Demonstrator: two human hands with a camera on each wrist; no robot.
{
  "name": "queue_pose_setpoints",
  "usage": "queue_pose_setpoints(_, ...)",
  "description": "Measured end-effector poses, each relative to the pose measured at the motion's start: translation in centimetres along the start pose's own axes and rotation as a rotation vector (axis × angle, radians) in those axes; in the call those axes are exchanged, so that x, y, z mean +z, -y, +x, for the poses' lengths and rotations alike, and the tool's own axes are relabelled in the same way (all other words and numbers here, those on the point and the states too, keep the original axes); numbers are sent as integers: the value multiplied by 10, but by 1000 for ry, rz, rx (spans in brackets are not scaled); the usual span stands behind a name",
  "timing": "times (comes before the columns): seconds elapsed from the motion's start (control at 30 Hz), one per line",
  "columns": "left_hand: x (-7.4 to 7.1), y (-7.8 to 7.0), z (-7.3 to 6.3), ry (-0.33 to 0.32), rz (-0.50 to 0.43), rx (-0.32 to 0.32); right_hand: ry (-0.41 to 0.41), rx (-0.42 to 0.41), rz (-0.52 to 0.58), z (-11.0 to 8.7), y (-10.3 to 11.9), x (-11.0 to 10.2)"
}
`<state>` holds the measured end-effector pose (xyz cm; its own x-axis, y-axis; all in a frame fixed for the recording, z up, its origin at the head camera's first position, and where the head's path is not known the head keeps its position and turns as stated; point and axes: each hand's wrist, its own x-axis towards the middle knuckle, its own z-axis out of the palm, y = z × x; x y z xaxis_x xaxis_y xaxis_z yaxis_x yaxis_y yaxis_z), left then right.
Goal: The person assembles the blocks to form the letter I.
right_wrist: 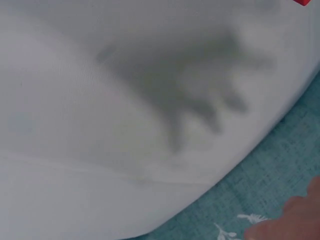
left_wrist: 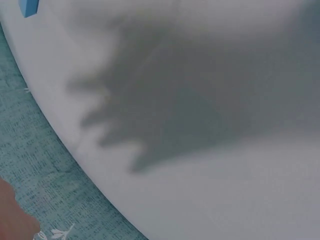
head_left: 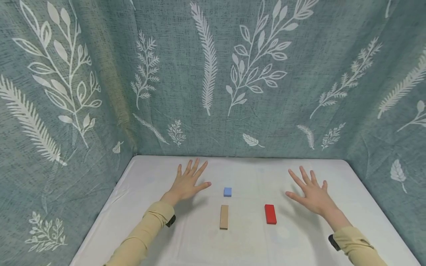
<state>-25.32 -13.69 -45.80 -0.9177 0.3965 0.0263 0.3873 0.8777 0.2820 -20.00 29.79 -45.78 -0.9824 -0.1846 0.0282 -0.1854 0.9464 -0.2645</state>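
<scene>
My left hand (head_left: 186,184) is held above the table's left half, fingers spread and straight, with nothing in it. Over the right half my right hand (head_left: 313,195) is likewise spread and holds nothing. Between the hands lie a small blue block (head_left: 227,191), a long tan wooden block (head_left: 224,217) nearer the front, and a red block (head_left: 270,214). The blue block is nearest my left hand; the red one is nearest my right. In the left wrist view the blue block shows at the top left corner. A corner of the red block (right_wrist: 302,2) shows in the right wrist view.
The blocks lie on a white-covered table (head_left: 253,244) with rounded far corners. A green curtain (head_left: 179,81) with white leaf patterns hangs behind it and along both sides. Both hands cast soft shadows on the white surface.
</scene>
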Motion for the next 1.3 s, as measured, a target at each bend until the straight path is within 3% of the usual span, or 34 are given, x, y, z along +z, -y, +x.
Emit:
queue_pose_setpoints(0.33,-3,-11,0,-5,-68,65,-11,-39,-4,-2,11,3)
queue_pose_setpoints(0.53,-4,-18,0,8,-130,96,-7,-76,56,-3,19,4)
queue_pose_setpoints(0.77,-3,-23,0,57,-240,131,-16,-152,102,-4,24,7)
queue_pose_setpoints(1.03,-2,-30,-2,137,-386,121,-2,-226,150,-6,29,11)
queue_pose_setpoints(1.3,5,-39,-1,170,-480,186,69,-217,265,-8,37,15)
